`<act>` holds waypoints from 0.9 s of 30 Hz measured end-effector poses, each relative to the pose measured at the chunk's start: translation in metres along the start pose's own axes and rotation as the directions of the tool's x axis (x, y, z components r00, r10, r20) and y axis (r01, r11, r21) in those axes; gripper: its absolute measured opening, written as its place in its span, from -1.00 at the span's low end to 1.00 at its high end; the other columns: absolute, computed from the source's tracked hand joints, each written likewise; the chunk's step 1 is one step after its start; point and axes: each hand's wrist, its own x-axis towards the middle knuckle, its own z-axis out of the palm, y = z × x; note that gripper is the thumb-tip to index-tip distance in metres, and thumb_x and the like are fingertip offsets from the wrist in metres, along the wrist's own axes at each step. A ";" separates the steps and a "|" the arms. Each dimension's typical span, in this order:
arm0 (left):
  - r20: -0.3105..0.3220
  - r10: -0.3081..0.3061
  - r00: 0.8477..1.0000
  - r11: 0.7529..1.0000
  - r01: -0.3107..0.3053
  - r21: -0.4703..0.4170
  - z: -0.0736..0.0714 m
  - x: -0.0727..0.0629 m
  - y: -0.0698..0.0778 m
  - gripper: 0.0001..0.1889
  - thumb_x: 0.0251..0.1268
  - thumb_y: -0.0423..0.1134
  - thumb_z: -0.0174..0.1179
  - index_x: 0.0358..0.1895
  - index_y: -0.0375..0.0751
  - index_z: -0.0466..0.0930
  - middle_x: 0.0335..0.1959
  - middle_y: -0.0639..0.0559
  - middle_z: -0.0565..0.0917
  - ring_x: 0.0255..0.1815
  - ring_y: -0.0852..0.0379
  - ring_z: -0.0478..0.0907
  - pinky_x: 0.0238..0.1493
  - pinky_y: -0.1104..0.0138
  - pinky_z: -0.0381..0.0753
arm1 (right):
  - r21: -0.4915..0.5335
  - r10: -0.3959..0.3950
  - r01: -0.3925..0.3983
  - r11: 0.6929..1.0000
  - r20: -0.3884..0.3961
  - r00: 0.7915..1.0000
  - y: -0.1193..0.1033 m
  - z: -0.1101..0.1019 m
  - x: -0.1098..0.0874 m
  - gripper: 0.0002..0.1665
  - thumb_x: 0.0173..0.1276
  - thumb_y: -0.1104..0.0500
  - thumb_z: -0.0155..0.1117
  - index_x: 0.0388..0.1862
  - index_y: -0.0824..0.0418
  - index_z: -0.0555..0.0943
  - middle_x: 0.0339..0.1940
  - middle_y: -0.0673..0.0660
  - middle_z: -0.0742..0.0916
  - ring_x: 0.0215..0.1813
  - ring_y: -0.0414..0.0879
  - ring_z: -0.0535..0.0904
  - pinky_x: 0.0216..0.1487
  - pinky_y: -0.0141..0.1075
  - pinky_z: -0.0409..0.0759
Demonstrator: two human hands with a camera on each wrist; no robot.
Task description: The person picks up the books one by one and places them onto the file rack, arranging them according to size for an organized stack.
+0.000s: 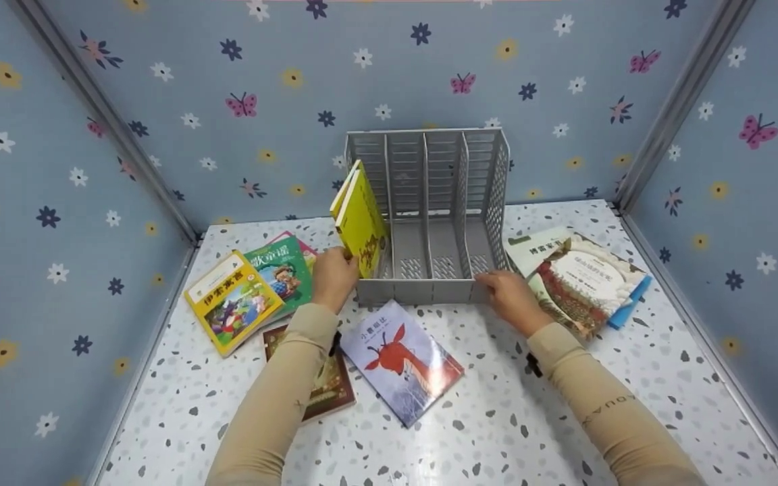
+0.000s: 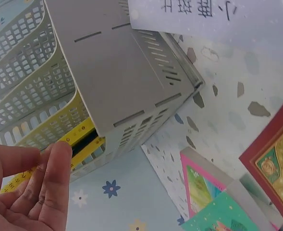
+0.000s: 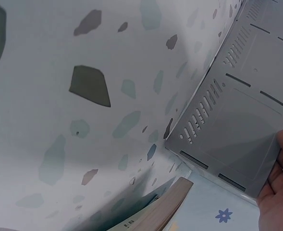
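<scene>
Head view: the left hand (image 1: pixel 335 277) pinches the yellow books (image 1: pixel 364 219) in an end slot of the gray rack (image 1: pixel 429 292), just beyond its fingers; the right hand (image 1: pixel 514 300) grips the front edge. Slotting seems the step; next likely calls for pushing inward.

My left hand (image 2: pixel 33 195) is gripping yellow books (image 2: pixel 79 134) in the grey rack (image 2: pixel 115 67), while a lilac book (image 2: pixel 227 21), a red-brown book (image 2: pixel 276 159) and a green book (image 2: pixel 223 216) are lying over the speckled worktop (image 2: pixel 223 127).
</scene>
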 end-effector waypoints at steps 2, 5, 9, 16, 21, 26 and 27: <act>-0.001 -0.015 1.000 0.999 0.015 -0.033 0.002 0.001 0.000 -0.69 0.68 -0.22 0.16 0.10 -0.42 0.77 -0.14 -0.24 0.84 -0.32 -0.01 0.67 -0.35 0.23 0.59 | 0.003 -0.009 0.009 1.000 -0.005 1.000 0.001 0.001 0.000 -0.49 0.31 0.55 0.18 0.21 0.39 0.75 0.07 0.40 0.83 0.12 0.37 0.77 0.29 0.20 0.69; -0.011 -0.019 1.000 0.998 0.018 -0.057 0.007 0.003 0.000 -0.70 0.69 -0.22 0.16 0.08 -0.41 0.77 -0.20 -0.23 0.82 -0.41 0.04 0.60 -0.42 0.26 0.51 | -0.001 -0.022 0.022 1.000 -0.018 1.000 0.002 0.003 0.000 -0.52 0.34 0.54 0.19 0.19 0.39 0.76 0.03 0.40 0.84 0.08 0.37 0.78 0.25 0.19 0.72; -0.063 0.013 0.998 0.999 -0.015 -0.046 0.012 0.008 0.001 -0.71 0.69 -0.24 0.16 0.02 -0.41 0.78 -0.24 -0.27 0.82 -0.46 0.04 0.56 -0.43 0.23 0.48 | -0.004 -0.019 0.019 1.000 -0.025 0.999 0.002 0.003 0.000 -0.51 0.35 0.55 0.16 0.19 0.39 0.76 0.03 0.40 0.84 0.08 0.37 0.78 0.25 0.20 0.72; -0.128 0.014 0.992 0.999 -0.018 -0.028 0.017 0.019 0.003 -0.71 0.68 -0.24 0.19 -0.05 -0.42 0.81 -0.21 -0.29 0.85 -0.42 -0.03 0.66 -0.37 0.15 0.62 | 0.012 -0.017 0.018 1.000 -0.022 1.000 -0.001 0.000 0.000 -0.53 0.40 0.54 0.13 0.20 0.40 0.76 0.03 0.41 0.84 0.11 0.38 0.77 0.29 0.21 0.70; -0.116 0.008 0.993 0.999 -0.014 -0.053 0.016 0.023 0.005 -0.72 0.68 -0.23 0.20 -0.08 -0.40 0.80 -0.27 -0.26 0.83 -0.46 0.02 0.59 -0.41 0.20 0.56 | 0.014 -0.007 0.008 1.000 -0.015 1.000 0.000 0.000 0.001 -0.51 0.37 0.54 0.13 0.20 0.40 0.76 0.02 0.42 0.83 0.09 0.38 0.77 0.29 0.22 0.69; -0.104 0.010 0.995 0.998 -0.017 -0.064 0.015 0.027 0.001 -0.71 0.68 -0.21 0.21 -0.09 -0.39 0.80 -0.27 -0.25 0.83 -0.45 0.03 0.61 -0.40 0.21 0.58 | 0.011 -0.006 0.007 1.000 -0.013 1.000 0.002 0.001 0.002 -0.52 0.39 0.53 0.11 0.20 0.39 0.75 0.03 0.42 0.83 0.08 0.38 0.77 0.27 0.22 0.70; -0.099 0.009 0.995 0.998 -0.015 -0.059 0.015 0.027 0.001 -0.71 0.68 -0.20 0.22 -0.09 -0.38 0.81 -0.27 -0.24 0.83 -0.44 0.03 0.62 -0.38 0.21 0.60 | 0.009 -0.009 0.009 1.000 -0.015 1.000 0.002 0.001 0.001 -0.52 0.39 0.53 0.11 0.20 0.39 0.76 0.02 0.42 0.83 0.08 0.38 0.77 0.27 0.21 0.70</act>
